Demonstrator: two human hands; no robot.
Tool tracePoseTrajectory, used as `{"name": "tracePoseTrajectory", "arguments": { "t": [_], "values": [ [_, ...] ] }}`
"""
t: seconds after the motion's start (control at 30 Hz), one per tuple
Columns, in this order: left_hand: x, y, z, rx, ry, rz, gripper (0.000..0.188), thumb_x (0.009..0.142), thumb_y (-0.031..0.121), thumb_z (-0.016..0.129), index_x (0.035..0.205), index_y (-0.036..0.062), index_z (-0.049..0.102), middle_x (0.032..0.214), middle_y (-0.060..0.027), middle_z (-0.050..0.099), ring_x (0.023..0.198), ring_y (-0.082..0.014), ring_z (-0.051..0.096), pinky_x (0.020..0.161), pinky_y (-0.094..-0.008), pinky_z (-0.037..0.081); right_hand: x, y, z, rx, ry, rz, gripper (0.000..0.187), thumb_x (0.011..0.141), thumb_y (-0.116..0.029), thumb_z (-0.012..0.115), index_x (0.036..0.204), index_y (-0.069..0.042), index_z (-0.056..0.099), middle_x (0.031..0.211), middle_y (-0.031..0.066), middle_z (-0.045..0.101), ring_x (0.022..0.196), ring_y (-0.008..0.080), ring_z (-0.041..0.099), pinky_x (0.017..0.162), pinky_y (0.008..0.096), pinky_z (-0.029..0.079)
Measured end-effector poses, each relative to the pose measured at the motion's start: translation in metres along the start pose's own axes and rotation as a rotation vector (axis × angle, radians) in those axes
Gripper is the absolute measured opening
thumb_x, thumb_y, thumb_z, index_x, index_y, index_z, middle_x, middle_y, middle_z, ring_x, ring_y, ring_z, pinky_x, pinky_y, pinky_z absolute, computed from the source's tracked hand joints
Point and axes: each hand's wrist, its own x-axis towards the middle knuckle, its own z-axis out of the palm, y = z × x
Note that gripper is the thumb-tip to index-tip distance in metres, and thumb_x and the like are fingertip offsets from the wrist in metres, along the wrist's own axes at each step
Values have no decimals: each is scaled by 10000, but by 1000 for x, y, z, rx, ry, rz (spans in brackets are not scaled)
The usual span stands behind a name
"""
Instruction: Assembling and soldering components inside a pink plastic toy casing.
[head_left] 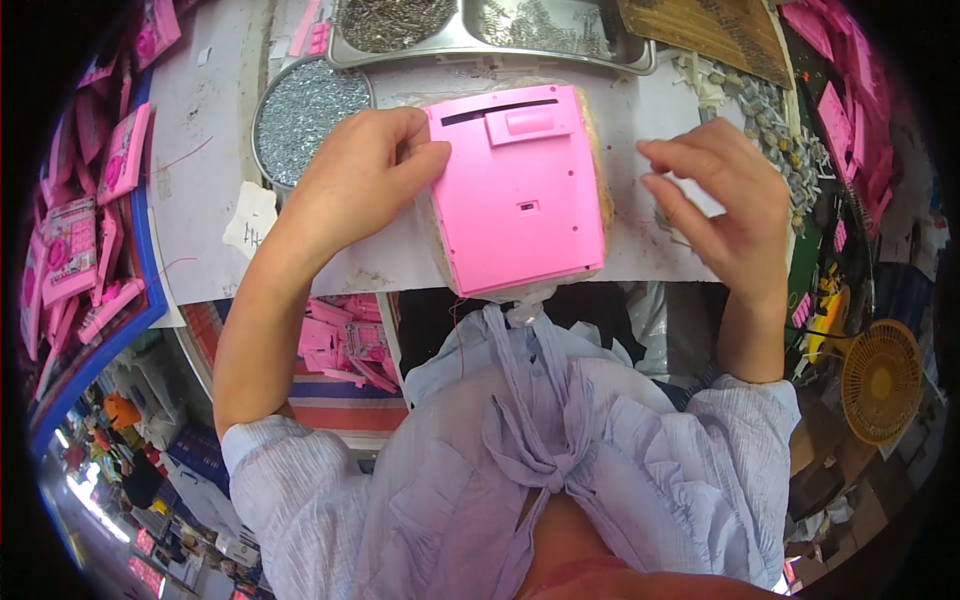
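A flat pink plastic casing (515, 215) lies in front of me on a pad wrapped in clear plastic (603, 180). It has a dark slot near its far edge, a raised block below that slot, a small rectangular opening and several screw holes. My left hand (375, 165) grips its far left edge between thumb and curled fingers. To the right of the casing, my right hand (725, 195) hovers apart from it. Its thumb and forefinger point left with a gap between them, and I see nothing held there.
A round tin of small silvery screws (310, 115) stands left of the casing. Beyond it sits a metal tray (463, 40) of small metal parts. Small grey-white parts (765, 125) are heaped at right. Pink casings (70, 250) fill a blue-edged container at left. A yellow fan (880, 383) is at right.
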Motion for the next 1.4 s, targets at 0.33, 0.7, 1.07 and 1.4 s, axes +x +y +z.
{"name": "tracePoseTrajectory", "arguments": {
  "t": [0.33,0.7,1.07,1.4],
  "values": [
    [7,-19,-6,-364,-214,-132,404,944,323,738,674,107,529,600,93,418,541,-30,339,495,-247,255,22,2,8,24,10,-50,234,762,-12,805,989,-19,750,827,96,694,753,240,655,655,330,498],
    [8,-23,-1,-399,-174,-157,397,963,344,712,676,121,554,595,90,457,515,-17,361,474,-227,260,16,0,3,25,1,-61,226,732,-13,811,950,-16,751,788,89,685,711,239,635,613,333,482],
    [5,-28,4,-475,-179,-149,356,980,353,694,743,111,583,600,95,453,511,-9,354,465,-220,245,9,-1,-2,45,-3,-41,250,718,14,810,959,-2,747,778,96,672,706,240,626,615,333,476],
    [1,-19,4,-473,-128,-195,311,974,294,695,744,114,587,617,89,468,527,-5,364,461,-218,252,14,-3,-6,28,-2,-62,265,719,20,811,976,6,750,774,100,671,700,239,623,619,334,477]
  ]
}}
